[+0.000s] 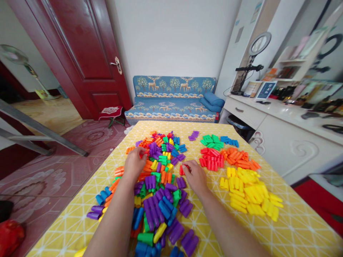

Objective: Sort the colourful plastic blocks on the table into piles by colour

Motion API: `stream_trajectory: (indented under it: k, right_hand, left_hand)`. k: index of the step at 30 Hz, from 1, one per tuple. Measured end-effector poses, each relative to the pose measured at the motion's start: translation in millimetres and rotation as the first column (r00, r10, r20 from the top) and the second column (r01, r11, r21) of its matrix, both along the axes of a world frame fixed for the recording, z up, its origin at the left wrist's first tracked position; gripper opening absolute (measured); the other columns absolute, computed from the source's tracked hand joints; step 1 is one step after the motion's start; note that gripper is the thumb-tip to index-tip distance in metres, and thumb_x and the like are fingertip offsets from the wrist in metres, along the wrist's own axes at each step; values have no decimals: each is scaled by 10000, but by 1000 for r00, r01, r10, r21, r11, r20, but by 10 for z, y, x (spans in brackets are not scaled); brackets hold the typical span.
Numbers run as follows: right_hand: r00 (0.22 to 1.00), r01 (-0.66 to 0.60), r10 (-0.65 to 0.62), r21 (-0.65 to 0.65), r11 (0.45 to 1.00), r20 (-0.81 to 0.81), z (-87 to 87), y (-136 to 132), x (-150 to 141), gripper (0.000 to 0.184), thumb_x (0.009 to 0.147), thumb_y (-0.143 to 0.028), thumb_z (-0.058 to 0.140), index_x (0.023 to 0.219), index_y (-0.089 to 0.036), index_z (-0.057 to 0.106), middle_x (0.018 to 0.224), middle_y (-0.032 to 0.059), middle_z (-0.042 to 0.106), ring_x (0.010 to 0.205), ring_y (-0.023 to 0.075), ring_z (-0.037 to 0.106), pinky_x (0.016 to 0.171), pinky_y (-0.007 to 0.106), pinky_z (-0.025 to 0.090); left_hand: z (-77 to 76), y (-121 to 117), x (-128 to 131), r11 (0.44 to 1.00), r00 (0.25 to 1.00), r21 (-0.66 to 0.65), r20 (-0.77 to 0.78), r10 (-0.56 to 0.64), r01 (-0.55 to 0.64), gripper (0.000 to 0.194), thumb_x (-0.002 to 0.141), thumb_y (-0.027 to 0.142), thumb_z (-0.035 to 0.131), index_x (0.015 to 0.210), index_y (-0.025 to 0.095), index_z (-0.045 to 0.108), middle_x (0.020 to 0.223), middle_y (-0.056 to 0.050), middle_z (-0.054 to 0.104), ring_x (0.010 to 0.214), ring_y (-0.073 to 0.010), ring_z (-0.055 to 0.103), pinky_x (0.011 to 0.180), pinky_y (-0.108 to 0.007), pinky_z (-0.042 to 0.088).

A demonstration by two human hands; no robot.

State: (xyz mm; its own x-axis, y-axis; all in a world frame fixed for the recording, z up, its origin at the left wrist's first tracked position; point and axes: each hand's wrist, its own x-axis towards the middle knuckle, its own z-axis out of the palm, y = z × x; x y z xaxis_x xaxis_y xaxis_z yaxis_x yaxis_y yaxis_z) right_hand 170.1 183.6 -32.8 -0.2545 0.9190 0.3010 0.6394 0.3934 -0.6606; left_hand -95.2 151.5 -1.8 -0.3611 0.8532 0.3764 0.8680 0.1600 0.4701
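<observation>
My left hand (pixel 134 163) reaches over the left side of a mixed pile of plastic tube-shaped building blocks (pixel 152 210). Its fingertips are pinched at a red block, partly hidden by the fingers. Right of the pile, my right hand (pixel 195 176) grips a red block (pixel 182 170) between thumb and fingers, low over the cloth. Purple, blue, green, orange and yellow blocks lie jumbled around and between both hands. To the right sit single-colour groups: red blocks (pixel 212 159), green blocks (pixel 212 141), blue blocks (pixel 229 141), orange blocks (pixel 238 158) and yellow blocks (pixel 250 191).
A yellow patterned cloth (pixel 214 221) covers the table. Two purple blocks (pixel 193 135) lie near its far edge. Beyond stands a blue sofa (pixel 171 105). A white dresser (pixel 284 139) is at the right, and a red stool (pixel 111 112) stands by the door.
</observation>
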Motion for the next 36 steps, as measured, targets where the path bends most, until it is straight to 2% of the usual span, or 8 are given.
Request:
stream_trajectory:
  k: [7, 11, 14, 17, 20, 26, 30, 36]
  right_hand:
    - [999, -8, 8, 0, 1000, 35, 27, -30, -28, 334, 759, -332, 668, 1073, -219, 671, 1067, 65, 656, 959, 231, 625, 820, 341, 465]
    - [1000, -23, 23, 8, 1000, -7, -7, -9, -33, 400, 720, -252, 678, 1113, -192, 639, 1107, 86, 658, 1010, 243, 612, 883, 369, 461]
    - [999, -13, 15, 25, 1000, -51, -40, 20, -24, 351, 735, -225, 648, 1084, -192, 644, 1064, 79, 664, 959, 223, 617, 856, 358, 476]
    - [998, -52, 54, 35, 998, -32, -58, 34, -12, 366, 743, -204, 639, 1109, -199, 640, 1067, 74, 650, 907, 203, 617, 813, 333, 487]
    - [994, -99, 98, 19, 995, 43, -38, 29, 4, 405, 757, -192, 643, 1161, -194, 625, 1128, 90, 625, 915, 208, 615, 821, 331, 487]
    - [963, -55, 12, 154, 986, 268, 241, 218, 191, 388, 836, -175, 589, 1224, -180, 604, 1180, 116, 617, 1109, 266, 543, 947, 362, 416]
    - [875, -114, -23, 251, 961, 484, 557, 619, 376, 394, 823, -89, 571, 1203, -171, 635, 1192, 129, 626, 1098, 283, 516, 917, 371, 389]
    - [635, -449, 319, 0, 893, 703, 789, 1069, 465, 410, 690, 68, 573, 938, -212, 741, 1000, 77, 696, 1028, 232, 546, 815, 287, 388]
  left_hand:
    - [15, -46, 22, 990, 993, -103, -83, 83, -92, 431, 764, 337, 627, 1165, 182, 662, 1176, -138, 643, 1002, -283, 653, 833, -333, 500]
    - [-7, -22, 14, 991, 998, -122, -52, 42, -48, 314, 762, 273, 604, 1026, 163, 733, 1023, -138, 717, 947, -288, 672, 824, -332, 488]
    - [50, -11, 59, 998, 987, -58, 155, 47, -39, 237, 715, 310, 657, 894, 183, 747, 850, -87, 741, 810, -255, 682, 728, -309, 491]
    - [133, -14, 133, 997, 864, 35, 499, -73, 65, 387, 700, 488, 683, 884, 151, 733, 748, -55, 721, 670, -199, 645, 596, -269, 462]
    - [150, -9, 189, 970, 723, 96, 651, -230, 223, 557, 684, 603, 669, 970, 128, 726, 734, -43, 710, 625, -170, 613, 550, -250, 442]
    - [13, 37, 199, 942, 785, 119, 526, -327, 313, 431, 763, 501, 635, 973, 139, 739, 860, -70, 742, 771, -212, 653, 666, -286, 476]
    - [-24, 48, 183, 938, 794, 138, 503, -343, 318, 414, 787, 477, 616, 1006, 145, 734, 852, -63, 737, 752, -203, 647, 629, -269, 467]
    - [-43, 47, 173, 939, 786, 144, 515, -341, 313, 418, 783, 487, 625, 997, 145, 734, 793, -48, 722, 697, -186, 626, 608, -259, 444]
